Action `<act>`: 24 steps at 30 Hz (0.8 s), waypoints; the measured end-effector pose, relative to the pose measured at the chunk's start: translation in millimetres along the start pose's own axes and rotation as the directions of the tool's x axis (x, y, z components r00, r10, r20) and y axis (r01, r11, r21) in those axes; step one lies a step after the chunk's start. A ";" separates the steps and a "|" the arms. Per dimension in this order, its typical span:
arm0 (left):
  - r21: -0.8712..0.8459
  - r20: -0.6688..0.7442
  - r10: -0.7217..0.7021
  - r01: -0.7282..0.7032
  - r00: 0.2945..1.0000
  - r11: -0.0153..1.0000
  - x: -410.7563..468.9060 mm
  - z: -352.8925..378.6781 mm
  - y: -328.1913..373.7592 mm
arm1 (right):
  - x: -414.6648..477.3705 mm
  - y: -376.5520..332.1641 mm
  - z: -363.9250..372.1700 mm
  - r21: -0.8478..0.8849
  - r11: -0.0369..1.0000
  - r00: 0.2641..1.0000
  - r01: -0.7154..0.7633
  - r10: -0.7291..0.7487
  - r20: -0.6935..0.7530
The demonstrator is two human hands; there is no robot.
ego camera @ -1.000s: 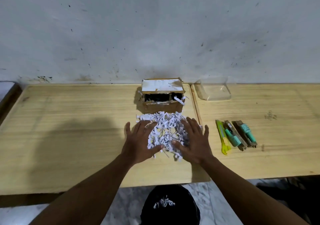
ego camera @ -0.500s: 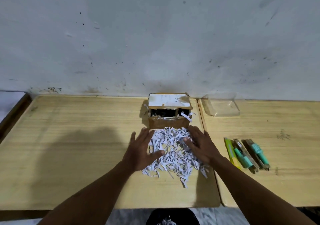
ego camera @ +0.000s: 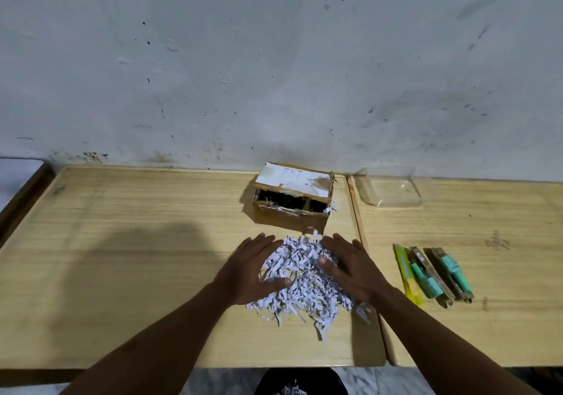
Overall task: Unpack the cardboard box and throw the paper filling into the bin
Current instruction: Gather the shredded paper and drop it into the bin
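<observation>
A small cardboard box (ego camera: 291, 216) stands open at the back of the wooden table (ego camera: 137, 242), a torn white label on its lid and a few shreds inside. In front of it lies a heap of white shredded paper filling (ego camera: 304, 291). My left hand (ego camera: 253, 269) presses against the heap's left side with its thumb dug into the shreds. My right hand (ego camera: 355, 269) cups the right side, its thumb also in the paper. A black bin (ego camera: 329, 384) shows below the table's front edge, with some shreds in it.
A clear plastic tray (ego camera: 388, 189) sits by the wall at the right. A yellow cutter (ego camera: 406, 273) and two teal tools on card backings (ego camera: 441, 273) lie on the right-hand table. A seam (ego camera: 370, 273) runs between the two tables.
Both hands have dragged the paper heap away from the box towards the front edge and closed in on its sides. The camera view has tilted up.
</observation>
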State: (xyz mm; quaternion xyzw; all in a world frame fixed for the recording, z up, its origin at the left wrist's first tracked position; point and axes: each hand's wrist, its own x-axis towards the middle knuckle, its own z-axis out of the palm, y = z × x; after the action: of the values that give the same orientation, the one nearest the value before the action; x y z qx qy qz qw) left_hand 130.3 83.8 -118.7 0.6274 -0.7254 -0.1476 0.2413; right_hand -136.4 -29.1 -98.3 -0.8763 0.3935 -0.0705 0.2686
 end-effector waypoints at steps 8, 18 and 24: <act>-0.015 -0.032 -0.007 0.006 0.999 1.000 -5.7 -14.2 -1.9 | 1.9 7.7 -24.3 0.309 0.944 0.968 -0.115 0.177 -0.178; -0.029 -0.028 -0.066 0.065 0.997 0.997 22.1 -1.4 -1.6 | 83.3 42.5 -33.0 0.091 0.977 0.979 -0.193 0.198 -0.044; -0.060 0.008 -0.053 0.054 0.999 0.997 14.4 -1.0 -4.1 | 53.1 26.9 -30.4 -0.020 0.998 0.996 -0.058 0.059 0.060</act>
State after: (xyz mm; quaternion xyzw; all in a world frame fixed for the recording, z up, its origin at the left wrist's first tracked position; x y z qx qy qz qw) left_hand 132.9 69.1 -117.7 0.6386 -0.7045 -0.1777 0.2536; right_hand -128.0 -95.0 -91.4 -0.8686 0.4115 -0.0325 0.2741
